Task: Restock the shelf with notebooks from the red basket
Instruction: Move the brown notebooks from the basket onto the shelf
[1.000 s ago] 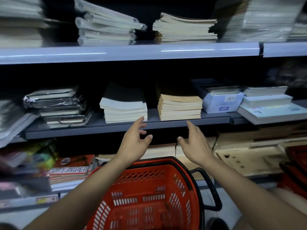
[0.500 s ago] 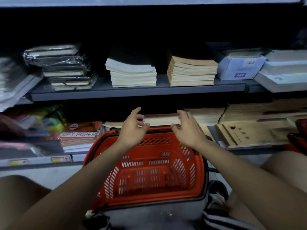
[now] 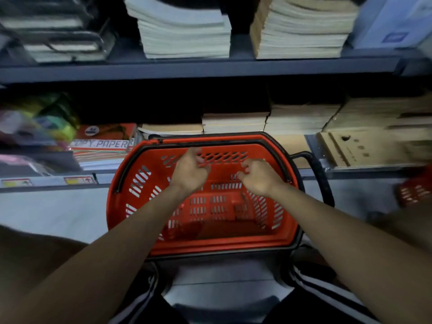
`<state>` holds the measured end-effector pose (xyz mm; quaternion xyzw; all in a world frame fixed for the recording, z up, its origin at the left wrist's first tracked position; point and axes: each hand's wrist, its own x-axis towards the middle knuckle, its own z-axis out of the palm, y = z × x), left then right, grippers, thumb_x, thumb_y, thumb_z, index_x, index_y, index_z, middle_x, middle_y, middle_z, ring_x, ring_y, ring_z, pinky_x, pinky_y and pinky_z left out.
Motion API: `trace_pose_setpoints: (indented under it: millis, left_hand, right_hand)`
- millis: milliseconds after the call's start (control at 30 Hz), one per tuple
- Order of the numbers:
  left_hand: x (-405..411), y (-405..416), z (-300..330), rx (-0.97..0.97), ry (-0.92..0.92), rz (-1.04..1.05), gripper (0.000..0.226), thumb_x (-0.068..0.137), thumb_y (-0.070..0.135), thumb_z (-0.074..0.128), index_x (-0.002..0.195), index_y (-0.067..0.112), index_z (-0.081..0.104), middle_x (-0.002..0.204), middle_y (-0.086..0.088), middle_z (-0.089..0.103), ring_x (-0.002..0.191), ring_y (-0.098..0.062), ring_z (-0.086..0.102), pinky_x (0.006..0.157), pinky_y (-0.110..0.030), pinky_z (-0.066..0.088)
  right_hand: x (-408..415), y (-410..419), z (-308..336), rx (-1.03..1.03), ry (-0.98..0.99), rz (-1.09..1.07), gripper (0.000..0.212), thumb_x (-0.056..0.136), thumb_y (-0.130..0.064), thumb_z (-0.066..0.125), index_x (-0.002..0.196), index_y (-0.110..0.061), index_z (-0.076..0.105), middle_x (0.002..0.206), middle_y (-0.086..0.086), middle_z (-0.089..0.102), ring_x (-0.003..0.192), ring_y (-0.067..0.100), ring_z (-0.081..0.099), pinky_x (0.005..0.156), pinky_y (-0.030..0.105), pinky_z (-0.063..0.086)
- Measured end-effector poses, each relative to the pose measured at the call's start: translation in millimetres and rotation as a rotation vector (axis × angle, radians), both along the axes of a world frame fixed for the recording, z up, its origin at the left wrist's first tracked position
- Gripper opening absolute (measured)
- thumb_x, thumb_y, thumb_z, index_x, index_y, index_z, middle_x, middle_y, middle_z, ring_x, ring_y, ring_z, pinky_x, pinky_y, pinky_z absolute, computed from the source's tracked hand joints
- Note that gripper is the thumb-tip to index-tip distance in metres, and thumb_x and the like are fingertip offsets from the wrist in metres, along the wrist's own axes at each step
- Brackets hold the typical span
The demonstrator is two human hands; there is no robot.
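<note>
Nearest are dark shorts with white side stripes (image 3: 327,291) and two bare forearms reaching forward over the red basket (image 3: 131,220), which sits on the pale floor (image 3: 51,213) in front of the shelving. The basket's slotted bottom shows bare; no notebook lies in it that can be made out. Above its far half, the left hand (image 3: 190,173) and the right hand (image 3: 258,177) hover near each other, apart, each grip loosely curled and narrow, holding nothing. A black handle (image 3: 320,174) loops off the basket's right side.

Beyond the rim, the low shelf carries a "COPY PAPER" pack (image 3: 102,143) at left and flat brown notebook stacks (image 3: 236,122) in the middle. Farther, on the grey upper shelf (image 3: 198,70), sit a white-edged notebook stack (image 3: 184,36) and just beside it a tan-covered stack (image 3: 301,31), blurred.
</note>
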<state>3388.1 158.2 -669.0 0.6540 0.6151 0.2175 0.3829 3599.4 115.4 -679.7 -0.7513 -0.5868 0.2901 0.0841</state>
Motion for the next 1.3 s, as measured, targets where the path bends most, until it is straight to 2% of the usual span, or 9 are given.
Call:
trace_pose_setpoints:
  millis: [133, 267, 367, 467, 667, 800, 933, 1167, 1300]
  left_hand:
    - [-2.0, 0.4, -32.4, -0.095, 0.031, 0.032, 0.043, 0.091, 0.016, 0.067, 0.132, 0.019, 0.056, 0.099, 0.002, 0.066, 0.097, -0.022, 0.068, 0.084, -0.032, 0.055]
    - [-4.9, -4.9, -59.8, -0.22, 0.105, -0.015, 0.041, 0.091, 0.017, 0.067, 0.13, 0.019, 0.059, 0.106, 0.002, 0.068, 0.094, -0.023, 0.07, 0.083, -0.033, 0.057]
    - [-7.4, -14.7, -85.3, -0.398, 0.236, -0.104, 0.037, 0.088, 0.025, 0.064, 0.124, 0.021, 0.064, 0.113, -0.005, 0.073, 0.099, -0.026, 0.071, 0.086, -0.03, 0.057]
    - [-9.5, -29.8, -104.0, -0.512, 0.468, -0.267, 0.04, 0.09, 0.032, 0.058, 0.126, 0.017, 0.068, 0.132, -0.01, 0.067, 0.119, -0.029, 0.064, 0.099, -0.033, 0.053]
    - [-15.0, -43.8, -127.3, -0.863, 0.413, -0.377, 0.054, 0.105, 0.033, 0.051, 0.156, 0.018, 0.041, 0.164, -0.007, 0.035, 0.149, -0.028, 0.034, 0.123, -0.039, 0.028]
    - [-17.7, -43.2, -137.4, -1.029, 0.344, -0.224, 0.054, 0.101, 0.035, 0.057, 0.15, 0.015, 0.049, 0.157, -0.01, 0.045, 0.141, -0.031, 0.045, 0.12, -0.043, 0.034]
    - [-18.6, -44.9, -151.5, -0.99, 0.255, -0.086, 0.043, 0.099, 0.027, 0.06, 0.14, 0.015, 0.057, 0.15, -0.012, 0.053, 0.133, -0.031, 0.052, 0.117, -0.044, 0.038]
    - [-15.9, -41.4, -146.3, -1.056, 0.227, -0.063, 0.037, 0.1, 0.018, 0.058, 0.135, 0.009, 0.059, 0.136, -0.006, 0.056, 0.129, -0.031, 0.053, 0.105, -0.034, 0.041]
    - [-13.9, -45.1, -140.7, -1.171, 0.042, 0.064, 0.017, 0.103, 0.018, 0.053, 0.109, 0.006, 0.063, 0.105, -0.014, 0.068, 0.089, -0.028, 0.065, 0.081, -0.035, 0.055]
  right_hand:
    - [-1.0, -0.2, -30.1, -0.148, -0.027, 0.005, 0.037, 0.095, -0.041, 0.062, 0.117, -0.015, 0.074, 0.122, 0.012, 0.074, 0.117, 0.032, 0.067, 0.099, 0.038, 0.054]
    - [-2.9, -4.0, -67.4, -0.377, -0.095, 0.051, 0.041, 0.091, -0.044, 0.057, 0.109, -0.012, 0.075, 0.116, 0.013, 0.075, 0.112, 0.032, 0.07, 0.09, 0.03, 0.052]
    - [-7.1, -12.8, -92.1, -0.52, -0.128, 0.138, 0.05, 0.094, -0.045, 0.057, 0.131, -0.013, 0.065, 0.135, 0.014, 0.067, 0.12, 0.032, 0.065, 0.097, 0.033, 0.051]
    - [-9.5, -22.5, -112.5, -0.652, -0.162, 0.226, 0.077, 0.095, -0.042, 0.059, 0.162, -0.019, 0.031, 0.158, 0.003, 0.044, 0.139, 0.033, 0.052, 0.114, 0.04, 0.043]
    - [-16.9, -25.1, -121.9, -0.811, -0.261, 0.332, 0.057, 0.102, -0.038, 0.051, 0.154, -0.014, 0.047, 0.16, 0.012, 0.045, 0.144, 0.032, 0.046, 0.119, 0.041, 0.038]
    - [-16.9, -27.5, -131.7, -0.818, -0.218, 0.336, 0.058, 0.1, -0.038, 0.05, 0.153, -0.015, 0.049, 0.16, 0.012, 0.045, 0.143, 0.032, 0.047, 0.12, 0.044, 0.038]
    - [-13.7, -27.0, -133.6, -0.808, -0.184, 0.315, 0.055, 0.099, -0.036, 0.049, 0.149, -0.013, 0.053, 0.157, 0.014, 0.049, 0.141, 0.032, 0.049, 0.12, 0.043, 0.038]
    - [-15.3, -28.9, -125.3, -0.807, -0.178, 0.281, 0.052, 0.104, -0.031, 0.051, 0.151, -0.008, 0.05, 0.158, 0.015, 0.047, 0.143, 0.033, 0.046, 0.12, 0.04, 0.037]
    - [-19.1, -29.1, -117.3, -0.801, -0.137, 0.249, 0.05, 0.106, -0.031, 0.047, 0.149, -0.006, 0.051, 0.158, 0.015, 0.048, 0.144, 0.031, 0.046, 0.12, 0.037, 0.036]
